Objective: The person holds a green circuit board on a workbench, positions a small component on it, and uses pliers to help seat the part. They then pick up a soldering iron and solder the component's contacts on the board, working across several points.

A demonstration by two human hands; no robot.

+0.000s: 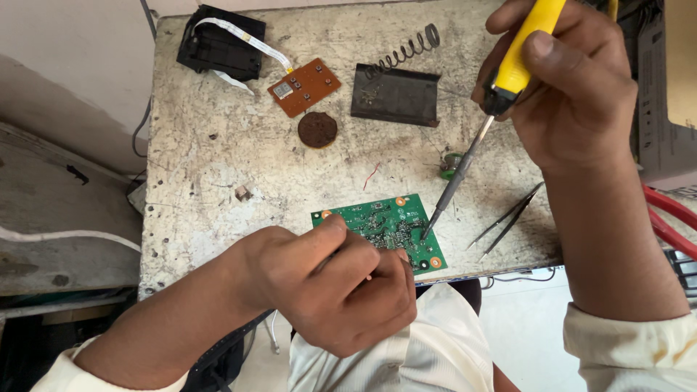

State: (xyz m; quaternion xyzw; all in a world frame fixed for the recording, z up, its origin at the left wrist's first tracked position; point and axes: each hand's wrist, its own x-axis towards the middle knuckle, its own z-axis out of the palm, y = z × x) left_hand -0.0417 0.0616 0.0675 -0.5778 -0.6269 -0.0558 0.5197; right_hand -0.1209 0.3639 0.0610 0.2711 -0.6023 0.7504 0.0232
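Head view shows the right hand (pixel 573 87) closed around a yellow soldering iron (pixel 508 72), its tip touching the green circuit board (pixel 377 225) at the near table (pixel 218 167) edge. The left hand (pixel 334 290), fingers curled together, presses the board's near side; steadying it there and keeping the tip on one joint seems wise, clear of the tweezers (pixel 508 218) to the right.

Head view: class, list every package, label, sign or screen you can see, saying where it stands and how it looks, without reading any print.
Cardboard box: far right edge, beside the right hand; grey side with print, tan top.
Small grey display window: on the orange circuit board, upper middle of the bench.
No signs.
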